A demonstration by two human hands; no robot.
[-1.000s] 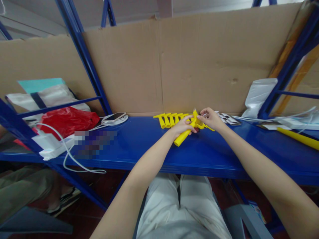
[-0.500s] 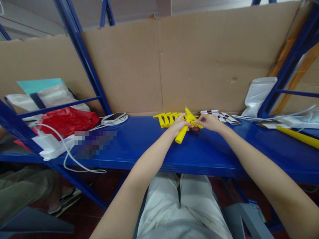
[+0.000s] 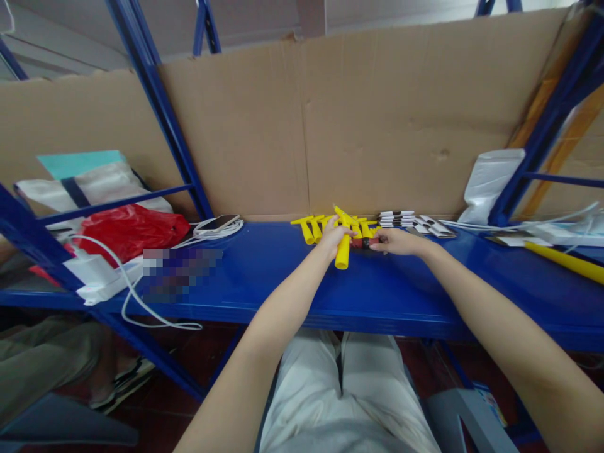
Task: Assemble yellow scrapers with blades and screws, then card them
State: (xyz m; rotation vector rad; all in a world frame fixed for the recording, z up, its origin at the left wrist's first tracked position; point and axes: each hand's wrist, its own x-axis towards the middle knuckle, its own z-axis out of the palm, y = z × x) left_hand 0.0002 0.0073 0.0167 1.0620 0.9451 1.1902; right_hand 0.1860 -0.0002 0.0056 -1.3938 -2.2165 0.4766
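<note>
My left hand (image 3: 334, 239) is closed round a yellow T-shaped scraper (image 3: 342, 253). Its hollow round handle points toward me and its crosspiece tilts up at the far end. To the right, my right hand (image 3: 391, 241) has its fingers on the end of a short red-and-black tool (image 3: 362, 243) lying at the tabletop; its exact kind is too small to make out. Behind my hands, several more yellow scrapers (image 3: 309, 234) lie in a row, handles toward me. My left hand hides part of that row.
Small white-and-black packets (image 3: 396, 218) are stacked at the back of the blue shelf (image 3: 283, 283). A phone (image 3: 219, 223), white cables and a red bag (image 3: 132, 229) lie left. A yellow tube (image 3: 566, 259) and white pouch (image 3: 493, 182) are at right. Cardboard (image 3: 377, 126) stands behind.
My right hand has left the crosspiece of the held scraper and moved down to the red-and-black tool. My left hand has turned the scraper, and its handle now points more straight toward me.
</note>
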